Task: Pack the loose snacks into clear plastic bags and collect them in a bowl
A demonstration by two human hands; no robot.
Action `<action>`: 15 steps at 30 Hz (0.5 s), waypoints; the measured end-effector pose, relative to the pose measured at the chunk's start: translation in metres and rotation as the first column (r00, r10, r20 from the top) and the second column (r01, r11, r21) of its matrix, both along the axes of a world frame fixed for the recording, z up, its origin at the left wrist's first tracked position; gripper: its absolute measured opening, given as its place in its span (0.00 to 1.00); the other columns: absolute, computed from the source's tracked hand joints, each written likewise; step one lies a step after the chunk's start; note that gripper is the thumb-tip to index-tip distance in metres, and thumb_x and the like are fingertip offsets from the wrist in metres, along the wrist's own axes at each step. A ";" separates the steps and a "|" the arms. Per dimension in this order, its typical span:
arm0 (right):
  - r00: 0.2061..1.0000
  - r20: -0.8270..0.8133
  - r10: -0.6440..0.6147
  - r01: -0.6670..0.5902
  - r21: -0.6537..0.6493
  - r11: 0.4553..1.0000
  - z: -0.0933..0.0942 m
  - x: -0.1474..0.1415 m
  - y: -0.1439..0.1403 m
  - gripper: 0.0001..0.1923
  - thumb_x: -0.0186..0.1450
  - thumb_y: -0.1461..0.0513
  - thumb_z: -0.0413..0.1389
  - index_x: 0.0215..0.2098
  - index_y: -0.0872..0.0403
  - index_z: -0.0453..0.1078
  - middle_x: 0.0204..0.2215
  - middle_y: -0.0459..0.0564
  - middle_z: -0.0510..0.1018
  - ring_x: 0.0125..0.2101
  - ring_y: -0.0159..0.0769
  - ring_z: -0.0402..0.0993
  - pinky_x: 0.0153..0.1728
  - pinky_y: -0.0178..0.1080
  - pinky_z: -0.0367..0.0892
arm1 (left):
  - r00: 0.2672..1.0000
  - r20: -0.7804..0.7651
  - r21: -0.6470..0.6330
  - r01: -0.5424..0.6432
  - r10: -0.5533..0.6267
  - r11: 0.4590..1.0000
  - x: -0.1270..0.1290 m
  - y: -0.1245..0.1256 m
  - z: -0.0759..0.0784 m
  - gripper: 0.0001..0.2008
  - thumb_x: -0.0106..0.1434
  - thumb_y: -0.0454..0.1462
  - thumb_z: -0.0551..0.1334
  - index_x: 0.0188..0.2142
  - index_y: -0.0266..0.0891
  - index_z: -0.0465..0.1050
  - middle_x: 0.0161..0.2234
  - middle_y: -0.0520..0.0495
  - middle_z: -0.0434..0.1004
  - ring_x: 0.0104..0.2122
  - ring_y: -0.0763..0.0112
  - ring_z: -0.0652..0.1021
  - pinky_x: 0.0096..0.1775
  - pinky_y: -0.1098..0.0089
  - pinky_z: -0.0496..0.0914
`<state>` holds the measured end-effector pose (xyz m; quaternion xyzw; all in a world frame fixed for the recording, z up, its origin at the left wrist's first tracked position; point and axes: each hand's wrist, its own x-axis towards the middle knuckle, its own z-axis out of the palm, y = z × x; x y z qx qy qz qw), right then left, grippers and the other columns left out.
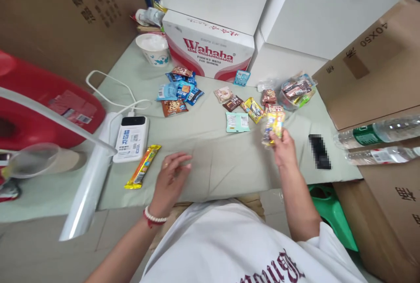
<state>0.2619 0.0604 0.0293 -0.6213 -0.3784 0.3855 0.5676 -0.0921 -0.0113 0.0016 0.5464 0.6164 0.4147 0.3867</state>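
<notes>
My right hand [285, 146] is closed on a yellow snack packet [274, 124], held just above the table on the right. Close by lie another yellow packet [253, 109], a pale green packet [238, 122], a dark brown packet [232, 103] and a cream one [223, 94]. Behind the held packet, red-brown packets [269, 96] sit beside a clear tub [292, 103] full of snacks. My left hand [173, 173] hovers near the table's front edge with loosely curved fingers and nothing in it. A long yellow-orange snack bar [143, 167] lies to its left.
Several blue and brown packets [180, 90] are heaped at the back left. A white power bank [130, 139] with a cable, a lamp [88, 178] and a red jug [49, 103] stand left. A Wahaha box [210, 47], paper cup [153, 50] and plastic bottles [377, 133] border the table.
</notes>
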 end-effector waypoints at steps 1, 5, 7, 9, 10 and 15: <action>0.995 -0.063 -0.083 0.083 -0.008 0.997 0.001 0.024 0.009 0.23 0.54 0.54 0.72 0.44 0.52 0.73 0.37 0.46 0.82 0.32 0.33 0.77 0.33 0.36 0.75 | 0.998 -0.041 0.002 -0.037 0.037 0.999 -0.008 -0.006 -0.006 0.17 0.66 0.51 0.62 0.46 0.45 0.80 0.52 0.41 0.73 0.53 0.57 0.76 0.49 0.59 0.76; 0.881 -0.183 -0.435 0.402 -0.193 0.895 -0.003 0.077 0.043 0.16 0.55 0.62 0.72 0.34 0.55 0.69 0.25 0.41 0.77 0.24 0.30 0.76 0.25 0.35 0.77 | 0.979 -0.182 0.066 -0.078 0.089 0.995 -0.022 -0.020 -0.028 0.17 0.69 0.50 0.60 0.45 0.41 0.80 0.49 0.41 0.75 0.49 0.59 0.77 0.47 0.59 0.76; 0.855 -0.172 -0.490 0.439 -0.265 0.859 -0.010 0.078 0.061 0.13 0.59 0.66 0.70 0.32 0.55 0.68 0.24 0.41 0.76 0.24 0.30 0.77 0.26 0.36 0.79 | 0.964 -0.247 0.136 -0.065 0.097 0.989 -0.020 -0.022 -0.035 0.16 0.70 0.48 0.59 0.44 0.41 0.80 0.48 0.41 0.75 0.49 0.59 0.78 0.49 0.58 0.75; 0.869 -0.158 -0.468 0.412 -0.292 0.863 -0.019 0.071 0.083 0.11 0.61 0.67 0.68 0.33 0.56 0.68 0.25 0.42 0.77 0.24 0.30 0.77 0.27 0.37 0.81 | 0.942 -0.320 0.213 -0.036 0.104 0.976 -0.017 -0.022 -0.039 0.14 0.72 0.46 0.59 0.43 0.40 0.79 0.46 0.42 0.77 0.48 0.58 0.78 0.50 0.56 0.74; 0.876 -0.150 -0.457 0.402 -0.295 0.867 -0.023 0.067 0.095 0.10 0.62 0.67 0.67 0.34 0.56 0.68 0.25 0.42 0.77 0.24 0.29 0.77 0.27 0.36 0.81 | 0.928 -0.358 0.250 -0.013 0.105 0.968 -0.015 -0.022 -0.040 0.14 0.72 0.44 0.59 0.43 0.40 0.79 0.45 0.42 0.77 0.48 0.58 0.77 0.50 0.56 0.73; 0.923 -0.082 -0.377 0.340 -0.291 0.894 -0.033 0.064 0.155 0.05 0.70 0.63 0.61 0.42 0.52 0.68 0.28 0.39 0.76 0.22 0.25 0.74 0.26 0.31 0.79 | 0.872 -0.482 0.379 0.117 0.087 0.918 -0.012 -0.023 -0.039 0.08 0.71 0.38 0.60 0.43 0.38 0.78 0.44 0.41 0.78 0.45 0.58 0.77 0.48 0.57 0.73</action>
